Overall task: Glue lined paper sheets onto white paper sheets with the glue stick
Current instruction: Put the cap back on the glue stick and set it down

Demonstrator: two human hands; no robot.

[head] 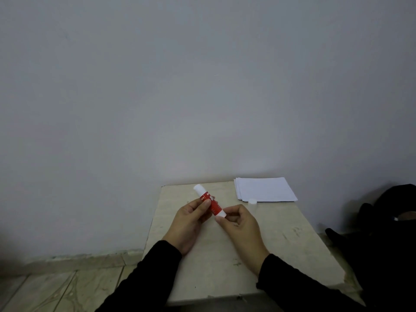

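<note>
Hands meet over the tabletop [281, 244]: left hand [189, 224] grips the red glue stick [210, 202], right hand [240, 226] fingers pinch its near end; paper stack [265, 189] and apparently its cap [252, 201] lie beyond

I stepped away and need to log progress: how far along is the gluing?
Barely begun. Done: the small white cap stands on the pale table, apparently off the red-and-white glue stick. In hand: the left hand grips the stick while the right hand pinches its near end. Left: all gluing; the stack of paper sheets lies untouched.
</note>
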